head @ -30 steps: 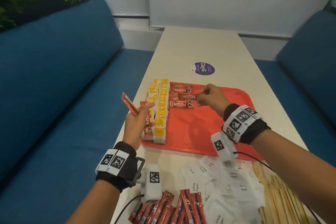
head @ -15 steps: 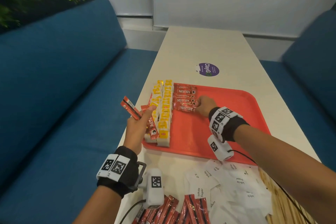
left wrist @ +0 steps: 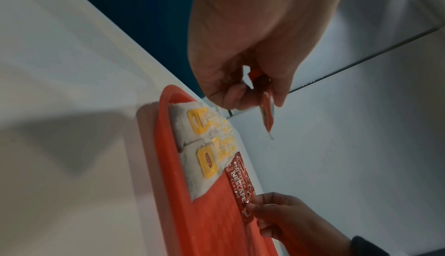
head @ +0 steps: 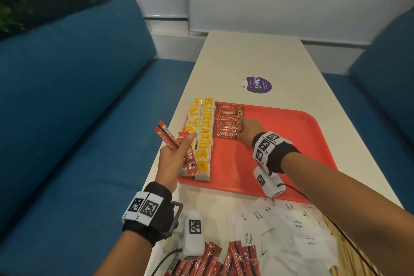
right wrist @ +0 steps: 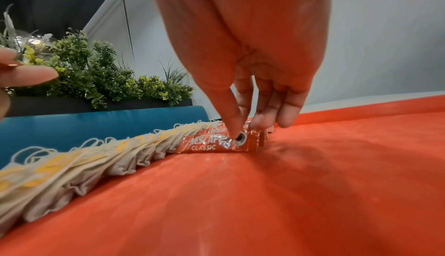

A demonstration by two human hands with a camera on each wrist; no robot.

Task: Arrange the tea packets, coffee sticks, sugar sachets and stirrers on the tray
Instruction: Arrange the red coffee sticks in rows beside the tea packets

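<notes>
A red tray (head: 280, 141) lies on the white table. Two rows of yellow-tagged tea packets (head: 205, 132) fill its left side, and a column of red Nescafe coffee sticks (head: 227, 122) lies right of them. My right hand (head: 248, 129) is down at the right end of that column. Its thumb tip sits on the nearest coffee stick (right wrist: 211, 144) and its fingers touch that stick's far edge, pinching it flat on the tray. My left hand (head: 172, 154) hovers over the tray's left edge and grips a few more coffee sticks (head: 165, 134), also seen edge-on as coffee sticks (left wrist: 266, 111).
White sugar sachets (head: 291, 231) are heaped on the table in front of the tray. Loose coffee sticks (head: 212, 260) lie at the near edge and wooden stirrers (head: 354, 253) at the near right. A purple sticker (head: 258, 84) lies beyond the tray. Blue sofas flank the table.
My right hand has carried one coffee stick left and down onto the near end of the column on the tray. The left hand has stayed almost still with its sticks.
</notes>
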